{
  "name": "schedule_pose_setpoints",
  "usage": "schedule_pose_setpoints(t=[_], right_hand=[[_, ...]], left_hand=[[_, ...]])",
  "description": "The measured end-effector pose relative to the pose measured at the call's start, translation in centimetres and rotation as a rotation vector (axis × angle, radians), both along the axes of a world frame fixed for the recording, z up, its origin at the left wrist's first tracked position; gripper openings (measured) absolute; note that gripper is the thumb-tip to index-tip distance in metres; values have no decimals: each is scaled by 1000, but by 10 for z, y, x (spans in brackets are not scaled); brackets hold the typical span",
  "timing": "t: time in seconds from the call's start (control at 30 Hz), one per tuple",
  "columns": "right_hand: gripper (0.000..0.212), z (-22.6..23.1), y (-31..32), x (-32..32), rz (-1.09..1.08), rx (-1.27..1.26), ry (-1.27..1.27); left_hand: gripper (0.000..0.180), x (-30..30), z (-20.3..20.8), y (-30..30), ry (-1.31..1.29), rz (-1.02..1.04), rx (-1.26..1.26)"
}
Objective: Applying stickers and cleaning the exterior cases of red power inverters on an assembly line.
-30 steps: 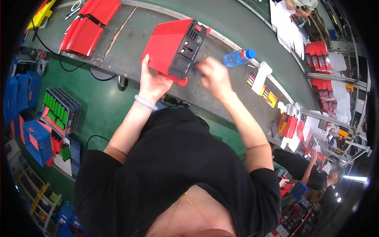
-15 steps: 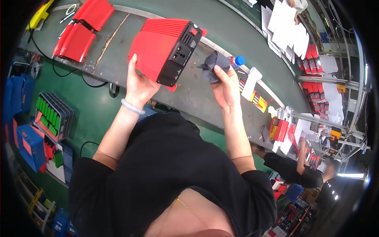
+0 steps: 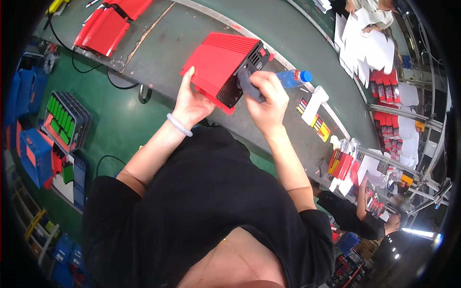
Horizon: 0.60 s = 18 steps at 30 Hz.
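Observation:
A red power inverter [image 3: 218, 60] with a ribbed top is tilted above the bench, its black end panel [image 3: 234, 87] facing right. My left hand [image 3: 192, 99] grips its near left side, thumb on the red casing and the other fingers underneath, partly hidden. My right hand [image 3: 268, 98] is closed round a dark grey cloth [image 3: 250, 85] and presses it against the black panel. The cloth and fingers cover the panel's socket; the red switch at the far corner still shows.
Two red casings [image 3: 103, 31] lie at the bench's far left. Right of my right hand are a blue-capped bottle [image 3: 290, 78] and a strip of coloured labels [image 3: 313, 117]. A grey-green bench [image 3: 158, 45] runs across. Co-workers sit at far right and lower right [image 3: 353, 211].
My right hand has brought the cloth left onto the inverter's black panel, covering its socket. In the picture, the inverter and my left hand have shifted right and slightly down.

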State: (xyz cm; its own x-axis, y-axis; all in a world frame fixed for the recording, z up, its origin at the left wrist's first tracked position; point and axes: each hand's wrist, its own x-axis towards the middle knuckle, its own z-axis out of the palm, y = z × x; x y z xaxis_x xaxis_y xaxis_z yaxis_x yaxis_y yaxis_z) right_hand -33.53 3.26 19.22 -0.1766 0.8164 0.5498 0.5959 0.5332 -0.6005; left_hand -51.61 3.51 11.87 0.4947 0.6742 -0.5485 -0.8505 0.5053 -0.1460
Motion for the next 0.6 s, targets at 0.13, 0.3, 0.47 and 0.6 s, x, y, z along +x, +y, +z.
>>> schedule_pose_setpoints(t=[0.13,0.3,0.47,0.6], right_hand=[[22,-10,-15,5,-22,-111,48],[24,-22,-21,1,51,-61,1],[22,-31,-34,2,61,-57,-40],[20,-38,-47,6,50,-96,-49]], left_hand=[[70,-4,-10,-15,-1,-44,-31],[70,-9,-19,-34,-57,-132,-30],[57,-11,-24,-43,-44,-214,-82],[61,-10,-31,-44,-27,-202,-23]])
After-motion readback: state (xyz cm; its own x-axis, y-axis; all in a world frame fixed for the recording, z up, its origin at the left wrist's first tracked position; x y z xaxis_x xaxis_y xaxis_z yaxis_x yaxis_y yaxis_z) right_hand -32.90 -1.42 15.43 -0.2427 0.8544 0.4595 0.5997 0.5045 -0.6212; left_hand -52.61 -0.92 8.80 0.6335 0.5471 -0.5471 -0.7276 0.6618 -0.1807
